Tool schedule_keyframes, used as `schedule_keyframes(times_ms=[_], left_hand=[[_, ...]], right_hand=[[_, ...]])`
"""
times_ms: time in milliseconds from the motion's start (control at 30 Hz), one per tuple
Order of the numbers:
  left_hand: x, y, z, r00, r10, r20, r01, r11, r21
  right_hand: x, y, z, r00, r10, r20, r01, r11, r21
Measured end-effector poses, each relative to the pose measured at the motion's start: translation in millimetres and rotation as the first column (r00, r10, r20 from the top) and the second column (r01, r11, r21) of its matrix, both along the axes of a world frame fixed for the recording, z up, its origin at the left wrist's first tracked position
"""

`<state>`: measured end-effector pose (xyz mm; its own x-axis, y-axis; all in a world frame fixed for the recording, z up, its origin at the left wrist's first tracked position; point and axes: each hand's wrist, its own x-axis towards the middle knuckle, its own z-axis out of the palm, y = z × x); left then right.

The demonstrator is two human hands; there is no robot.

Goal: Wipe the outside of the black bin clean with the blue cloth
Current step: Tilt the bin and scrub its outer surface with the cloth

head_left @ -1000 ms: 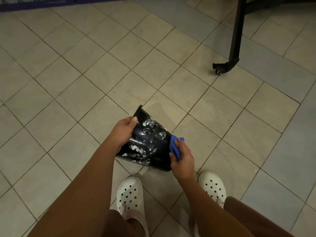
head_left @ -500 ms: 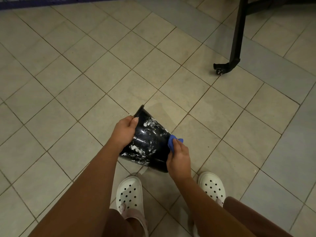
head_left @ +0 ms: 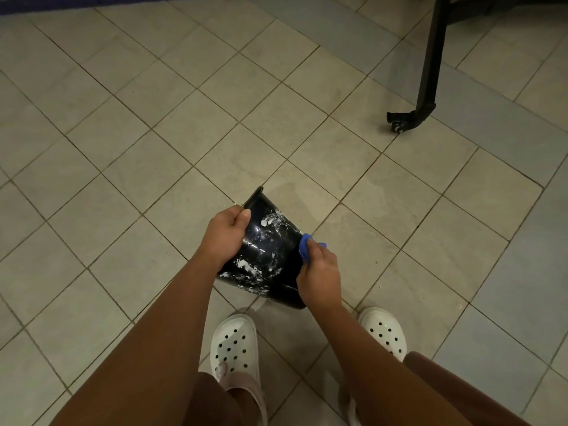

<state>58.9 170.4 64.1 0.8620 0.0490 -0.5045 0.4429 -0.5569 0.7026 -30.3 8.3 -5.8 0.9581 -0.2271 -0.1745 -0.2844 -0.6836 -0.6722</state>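
Note:
The black bin [head_left: 266,250] is held tilted above the tiled floor in front of my feet, its glossy outside smeared with white patches. My left hand [head_left: 226,233] grips its left side, thumb over the wall. My right hand [head_left: 318,265] holds the blue cloth [head_left: 305,248] bunched in its fingers and presses it against the bin's right side. Most of the cloth is hidden under my fingers.
Beige floor tiles [head_left: 153,133] spread all around. A black metal leg with a caster foot [head_left: 422,96] stands at the upper right. My white clogs [head_left: 235,342] are just below the bin. A dark strip [head_left: 46,4] runs along the top left edge.
My right hand has slid the cloth up the bin's right side, away from me. My left hand keeps the same grip and the bin has barely shifted.

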Motion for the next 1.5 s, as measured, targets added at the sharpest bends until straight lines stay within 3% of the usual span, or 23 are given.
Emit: schedule_keyframes(times_ms=[133, 233, 433, 500, 633, 767, 833, 933, 1067, 1167, 1267, 1367, 1433, 1500], left_hand=[[-0.6, 1.0, 0.9, 1.000, -0.015, -0.015, 0.015, 1.000, -0.021], [-0.7, -0.6, 1.1, 1.000, -0.027, -0.003, 0.027, 0.999, -0.037], [-1.5, 1.9, -1.5, 1.000, 0.007, 0.010, -0.007, 1.000, -0.018], [-1.4, 2.8, -3.3, 1.000, 0.000, 0.012, 0.000, 1.000, -0.007], [-1.2, 1.8, -3.7, 1.000, -0.031, 0.002, 0.031, 0.999, -0.007], [-1.1, 0.0, -4.0, 1.000, -0.026, 0.014, 0.027, 0.999, -0.030], [-1.0, 0.8, -4.1, 1.000, -0.021, 0.014, 0.021, 0.999, -0.042], [0.6, 0.0, -0.1, 0.999, 0.026, -0.047, -0.032, 0.990, -0.137], [4.7, 11.6, 7.4, 0.963, 0.022, -0.268, -0.104, 0.950, -0.295], [1.4, 18.1, 6.1, 0.964, -0.048, -0.260, -0.047, 0.936, -0.350], [-3.2, 12.7, -1.6, 0.983, -0.051, -0.178, -0.004, 0.956, -0.294], [-8.9, 4.8, -10.3, 0.991, -0.115, -0.067, 0.105, 0.984, -0.142], [-11.5, -2.7, -15.0, 0.989, -0.150, 0.005, 0.150, 0.988, -0.029], [-10.0, -10.9, -15.4, 0.978, -0.198, 0.059, 0.194, 0.979, 0.069]], right_hand=[[-6.6, 3.6, -0.8, 0.980, 0.126, 0.155, -0.136, 0.989, 0.055], [10.9, -0.4, 2.0, 0.966, 0.206, 0.158, -0.221, 0.972, 0.083], [7.9, -9.6, -0.5, 0.996, 0.013, -0.087, -0.011, 1.000, 0.024], [-4.0, -3.2, -0.2, 0.998, -0.011, -0.069, 0.011, 1.000, -0.003], [2.7, 8.1, 0.6, 0.994, 0.101, 0.036, -0.102, 0.995, 0.024], [27.0, -2.9, 2.3, 0.983, 0.177, -0.044, -0.176, 0.984, 0.019], [28.4, -4.6, 2.8, 0.983, 0.152, -0.102, -0.155, 0.988, -0.022], [25.6, -3.5, 1.2, 0.995, 0.078, -0.065, -0.080, 0.997, -0.025], [24.1, -10.2, -5.4, 0.999, -0.038, 0.030, 0.035, 0.995, 0.096], [23.9, -16.0, -4.9, 0.994, -0.087, 0.072, 0.075, 0.985, 0.152], [16.5, -23.2, -6.6, 0.987, -0.097, 0.128, 0.074, 0.983, 0.171], [-3.0, -27.1, -15.6, 0.987, -0.080, 0.141, 0.078, 0.997, 0.023], [-19.5, -22.4, -21.4, 0.982, -0.153, 0.115, 0.159, 0.986, -0.042], [-31.5, -14.6, -23.2, 0.966, -0.229, 0.124, 0.232, 0.973, -0.010]])
